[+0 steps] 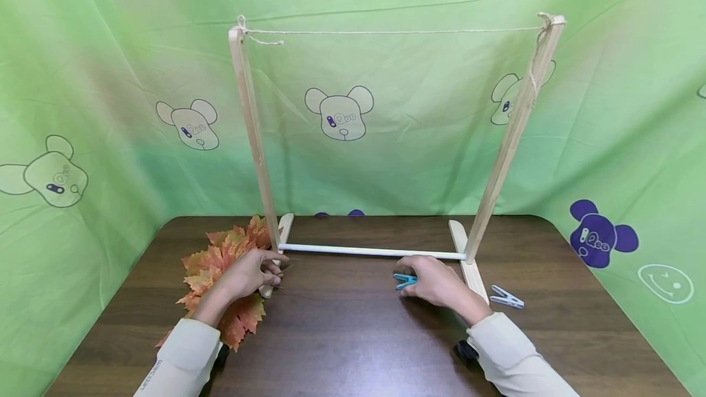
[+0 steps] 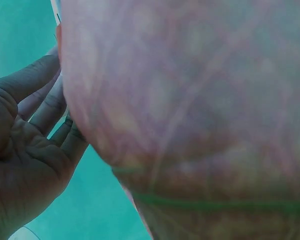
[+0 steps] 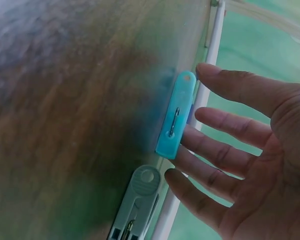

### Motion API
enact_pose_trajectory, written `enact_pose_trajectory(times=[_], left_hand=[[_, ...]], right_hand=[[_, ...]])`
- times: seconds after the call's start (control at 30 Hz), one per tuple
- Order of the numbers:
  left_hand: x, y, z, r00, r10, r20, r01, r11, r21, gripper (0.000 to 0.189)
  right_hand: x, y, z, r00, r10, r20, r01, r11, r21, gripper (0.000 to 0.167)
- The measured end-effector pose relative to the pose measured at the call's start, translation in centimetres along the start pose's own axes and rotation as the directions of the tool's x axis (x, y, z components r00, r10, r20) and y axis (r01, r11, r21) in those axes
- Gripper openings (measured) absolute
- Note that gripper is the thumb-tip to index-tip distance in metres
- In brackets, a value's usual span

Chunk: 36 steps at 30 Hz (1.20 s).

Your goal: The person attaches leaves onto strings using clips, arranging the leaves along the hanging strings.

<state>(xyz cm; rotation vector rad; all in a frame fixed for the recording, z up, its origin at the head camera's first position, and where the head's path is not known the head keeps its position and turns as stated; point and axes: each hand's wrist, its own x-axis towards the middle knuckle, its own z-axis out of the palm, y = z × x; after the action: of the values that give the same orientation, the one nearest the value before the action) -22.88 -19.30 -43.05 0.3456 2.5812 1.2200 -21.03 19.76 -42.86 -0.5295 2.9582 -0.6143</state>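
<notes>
A bunch of orange-red artificial autumn leaves [image 1: 234, 256] lies on the left side of the table. Over its right edge is my left hand [image 1: 248, 274], thumb and fingers curved together at a thin stem. In the left wrist view a blurred leaf [image 2: 190, 100] fills most of the picture and hides those fingertips. My right hand [image 1: 432, 280] reaches down around a blue clothespin [image 1: 405, 280] on the table. The right wrist view shows its fingers loosely spread, the thumb near one end of the blue clothespin [image 3: 176, 115].
A wooden frame [image 1: 254, 133] with a white crossbar [image 1: 372, 252] stands at the back, a string [image 1: 394, 32] tied between its post tops. A pale grey clothespin [image 1: 507, 297] lies right of its right foot. A green printed cloth [image 1: 413, 158] hangs behind the table.
</notes>
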Motion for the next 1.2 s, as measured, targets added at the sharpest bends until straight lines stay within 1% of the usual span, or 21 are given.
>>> enact_pose_trajectory(times=[0.23,0.37,0.57,0.77,0.9,1.1,1.2], left_hand=[[0.0,-0.1,-0.1,0.999,0.027,0.024,-0.026,0.999,-0.038,0.038],[0.0,-0.1,0.0,0.999,0.028,0.032,-0.025,0.997,-0.068,0.037],[0.2,-0.1,-0.1,0.999,0.031,0.028,-0.030,0.999,-0.035,0.036],[0.2,-0.1,-0.3,0.996,0.076,0.043,-0.076,0.997,-0.007,0.033],[0.1,0.2,-0.4,0.993,0.101,0.058,-0.101,0.995,-0.005,0.029],[0.0,0.3,-0.5,0.993,0.095,0.067,-0.094,0.995,-0.027,0.029],[-0.1,0.4,-0.6,0.992,0.105,0.070,-0.103,0.994,-0.024,0.030]], right_hand=[[0.6,0.1,0.1,0.999,-0.033,0.031,0.031,0.998,0.064,0.032],[0.9,0.3,0.2,0.998,-0.062,0.033,0.059,0.995,0.076,0.029],[1.0,0.6,0.4,0.996,-0.090,0.018,0.087,0.991,0.103,0.027],[1.2,0.9,0.6,0.995,-0.102,0.016,0.099,0.986,0.132,0.026],[1.2,1.1,0.7,0.993,-0.118,0.014,0.115,0.984,0.135,0.024],[1.2,1.1,0.8,0.991,-0.134,0.008,0.131,0.977,0.166,0.021],[1.2,1.1,0.7,0.990,-0.143,0.003,0.140,0.974,0.180,0.020]])
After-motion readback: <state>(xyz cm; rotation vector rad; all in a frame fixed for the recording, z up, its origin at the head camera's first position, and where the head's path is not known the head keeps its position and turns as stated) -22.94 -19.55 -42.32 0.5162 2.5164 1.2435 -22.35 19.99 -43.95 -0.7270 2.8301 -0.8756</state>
